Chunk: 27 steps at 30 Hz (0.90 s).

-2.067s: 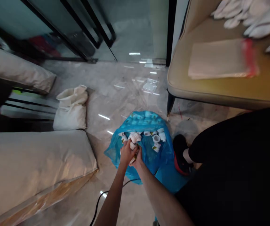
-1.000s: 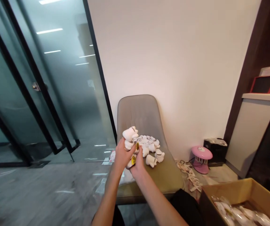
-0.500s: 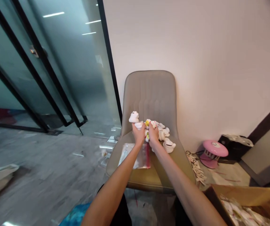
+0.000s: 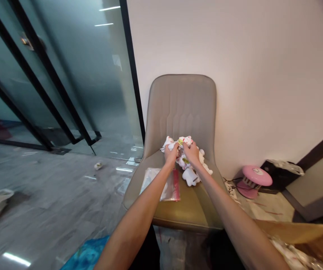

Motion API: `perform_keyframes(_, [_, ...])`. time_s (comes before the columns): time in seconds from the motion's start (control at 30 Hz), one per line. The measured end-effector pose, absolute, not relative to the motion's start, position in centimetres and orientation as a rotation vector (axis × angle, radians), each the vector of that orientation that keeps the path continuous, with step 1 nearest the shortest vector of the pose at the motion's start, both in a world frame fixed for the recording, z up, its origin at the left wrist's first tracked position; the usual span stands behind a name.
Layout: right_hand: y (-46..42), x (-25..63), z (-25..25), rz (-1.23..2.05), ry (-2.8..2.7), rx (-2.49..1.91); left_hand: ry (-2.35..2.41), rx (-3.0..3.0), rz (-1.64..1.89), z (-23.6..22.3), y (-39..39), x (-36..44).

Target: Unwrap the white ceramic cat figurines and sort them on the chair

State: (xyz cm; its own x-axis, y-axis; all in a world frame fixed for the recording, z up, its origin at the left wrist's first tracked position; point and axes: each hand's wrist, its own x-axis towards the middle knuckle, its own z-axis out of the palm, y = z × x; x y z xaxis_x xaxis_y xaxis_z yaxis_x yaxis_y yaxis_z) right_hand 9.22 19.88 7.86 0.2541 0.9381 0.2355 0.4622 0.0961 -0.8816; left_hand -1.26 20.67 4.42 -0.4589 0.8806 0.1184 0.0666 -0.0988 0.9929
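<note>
On the seat of a grey padded chair (image 4: 182, 101) lies a cluster of small white cat-shaped figures with red and yellow marks. My left hand (image 4: 171, 154) is closed around a white cat figure (image 4: 167, 141) at the left of the cluster. Close beside it, my right hand (image 4: 191, 153) grips another white cat figure (image 4: 188, 140) with red ears. Below the hands, a plain white figure (image 4: 190, 177) lies on the seat, and more figures are partly hidden by my right hand and forearm. A clear plastic zip bag (image 4: 151, 177) with a pink-red strip lies flat under my left forearm.
At the lower right stands an open cardboard box (image 4: 296, 232) holding wrapped white items. A pink round-topped device (image 4: 255, 176) and a black box (image 4: 279, 174) stand by the wall. Glass doors (image 4: 94, 75) rise on the left. Blue material (image 4: 85, 255) lies on the floor.
Both hands have shifted slightly right, and the figures are bunched more closely around them. The figure at the front of the seat now lies further left. The camera view has shifted a little.
</note>
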Motion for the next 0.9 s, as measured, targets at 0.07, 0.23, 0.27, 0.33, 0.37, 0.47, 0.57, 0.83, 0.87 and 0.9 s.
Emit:
perform_keyframes(0.07, [20.2,9.2,7.2,0.581,-1.363,-1.535,1.553,1.007,1.611,4.2,20.9,-1.3])
perform_keyframes(0.23, [20.8,8.6,5.6,0.483,-1.408,-1.521,1.675,1.017,1.559,3.8,20.3,-2.0])
perform_keyframes(0.27, [20.8,8.6,5.4,0.456,-1.442,-1.523,1.721,1.042,1.532,3.7,20.2,-2.3])
perform_keyframes(0.33, [20.7,8.8,5.2,0.411,-1.514,-1.542,1.805,1.099,1.458,3.6,19.8,-2.7])
perform_keyframes(0.37, [20.6,9.0,5.2,0.392,-1.547,-1.558,1.833,1.124,1.418,3.5,19.7,-2.9])
perform_keyframes(0.47, [20.1,9.6,5.6,0.340,-1.625,-1.608,1.877,1.172,1.334,3.5,19.5,-3.3])
perform_keyframes(0.57, [19.7,10.1,5.8,0.298,-1.706,-1.665,1.926,1.236,1.261,3.6,19.1,-3.3])
perform_keyframes(0.83, [19.4,11.1,4.3,0.124,-1.808,-1.719,2.112,1.437,1.027,3.7,17.3,-3.6])
perform_keyframes(0.87, [19.3,11.1,4.1,0.111,-1.804,-1.704,2.135,1.467,0.982,3.7,17.1,-3.9])
perform_keyframes(0.9, [19.3,11.1,4.0,0.102,-1.807,-1.686,2.156,1.485,0.945,3.7,16.9,-4.1])
